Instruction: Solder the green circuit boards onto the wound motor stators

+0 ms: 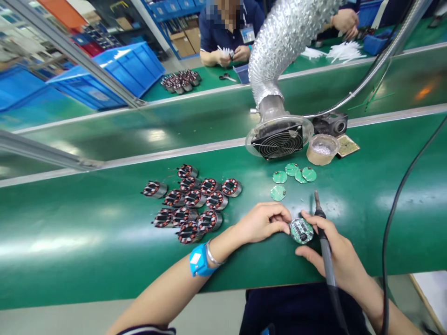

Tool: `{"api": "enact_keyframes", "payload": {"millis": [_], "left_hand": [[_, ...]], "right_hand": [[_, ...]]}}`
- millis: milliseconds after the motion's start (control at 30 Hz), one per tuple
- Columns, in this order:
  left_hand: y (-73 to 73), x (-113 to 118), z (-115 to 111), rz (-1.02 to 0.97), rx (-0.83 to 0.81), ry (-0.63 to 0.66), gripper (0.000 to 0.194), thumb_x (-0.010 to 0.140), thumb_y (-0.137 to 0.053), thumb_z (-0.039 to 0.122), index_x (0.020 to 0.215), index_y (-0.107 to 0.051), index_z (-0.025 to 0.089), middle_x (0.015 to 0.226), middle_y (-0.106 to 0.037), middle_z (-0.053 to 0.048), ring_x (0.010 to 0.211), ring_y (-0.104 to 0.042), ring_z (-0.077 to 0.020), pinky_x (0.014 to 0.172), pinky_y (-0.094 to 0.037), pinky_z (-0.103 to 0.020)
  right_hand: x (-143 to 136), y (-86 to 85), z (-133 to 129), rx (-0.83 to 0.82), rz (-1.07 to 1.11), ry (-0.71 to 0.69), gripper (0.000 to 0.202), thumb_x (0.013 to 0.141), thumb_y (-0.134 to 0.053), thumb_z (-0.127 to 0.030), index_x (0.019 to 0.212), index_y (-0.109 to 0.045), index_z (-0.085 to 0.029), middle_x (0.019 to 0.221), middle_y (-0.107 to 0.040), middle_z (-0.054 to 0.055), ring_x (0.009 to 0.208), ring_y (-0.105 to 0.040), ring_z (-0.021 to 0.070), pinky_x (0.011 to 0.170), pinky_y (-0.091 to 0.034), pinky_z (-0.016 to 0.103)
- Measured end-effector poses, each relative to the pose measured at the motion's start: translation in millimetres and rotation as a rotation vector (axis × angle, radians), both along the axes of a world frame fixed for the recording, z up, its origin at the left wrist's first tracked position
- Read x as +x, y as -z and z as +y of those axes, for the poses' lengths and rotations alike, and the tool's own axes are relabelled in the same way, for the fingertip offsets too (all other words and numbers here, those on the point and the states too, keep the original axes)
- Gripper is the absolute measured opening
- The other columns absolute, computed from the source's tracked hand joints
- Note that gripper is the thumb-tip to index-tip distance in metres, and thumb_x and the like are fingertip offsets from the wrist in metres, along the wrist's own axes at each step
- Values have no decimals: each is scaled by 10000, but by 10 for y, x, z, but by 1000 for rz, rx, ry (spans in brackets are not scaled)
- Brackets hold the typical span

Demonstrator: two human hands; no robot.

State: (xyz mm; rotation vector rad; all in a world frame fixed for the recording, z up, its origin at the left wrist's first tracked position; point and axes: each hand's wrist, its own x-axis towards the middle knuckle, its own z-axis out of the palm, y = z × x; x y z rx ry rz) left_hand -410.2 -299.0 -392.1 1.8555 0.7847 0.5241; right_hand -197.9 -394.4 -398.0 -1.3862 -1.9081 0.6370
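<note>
A left hand (pixel 263 222), fingers curled, meets the left edge of a round green circuit board (pixel 302 231); whether it grips is unclear. The right hand (pixel 337 251) holds a grey-and-black, pen-shaped soldering iron (pixel 327 258), thumb and forefinger spread around the board's right side.

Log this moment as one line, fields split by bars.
left hand: at round board, left edge | right hand: holding soldering iron | wound cores: grouped left
</note>
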Motion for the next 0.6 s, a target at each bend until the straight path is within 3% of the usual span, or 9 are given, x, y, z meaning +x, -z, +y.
{"api": "enact_keyframes", "payload": {"millis": [67,200,267,333,400,533,600], "left_hand": [[-23,-30,-58,-5,-29,-21,349,774,-745,407,976,-657,136,856,-663,-51,702,-643,-131,683,-533,-242],[-38,2,-237,-21,148,-16,717,675,-794,499,1264,-543,177,1188,-613,-146,991,-637,-232,866,-550,-367],[-32,55,-317,-19,204,-5,768,700,-772,506,1348,-486,206,1308,-573,-162,1178,-566,-287,995,-486,-440],[-31,109,-368,-23,140,-24,722,744,-753,478,1368,-488,227,1357,-562,-144,1270,-508,-303,1086,-397,-476],[-49,151,-392,-100,-101,-101,644,785,-727,463,1347,-527,222,1334,-591,-126,1230,-544,-294,1074,-403,-460],[-140,200,-395,-477,-846,-274,550,823,-651,550,1149,-655,107,1018,-710,-130,877,-673,-226,802,-549,-357],[-188,219,-391,-613,-1065,-313,485,833,-659,511,1022,-688,65,898,-715,-124,768,-677,-195,733,-561,-318]], "right_hand": [[63,1,-10,10,-1,18,538,839,-690,-336,1287,-415,-218,1333,-597,119,1140,-644,221,967,-545,320],[171,21,-14,-12,6,50,475,852,-662,-261,1271,-437,-249,1258,-646,74,1087,-672,191,925,-563,278],[173,33,-5,-36,39,38,460,849,-665,-244,1253,-445,-266,1214,-669,56,1074,-678,182,900,-571,263],[136,31,12,-40,92,67,442,830,-695,-250,1208,-467,-277,1159,-695,42,1021,-699,177,872,-581,260],[76,6,34,-37,188,125,400,822,-712,-268,1154,-488,-279,1098,-720,35,932,-723,171,833,-594,265],[-23,-82,82,-84,501,130,276,894,-624,-260,1130,-482,-267,1072,-735,46,921,-727,180,847,-597,317],[-45,-118,103,-82,557,112,276,894,-615,-237,1136,-484,-261,1096,-727,58,939,-721,182,851,-596,328]]}}
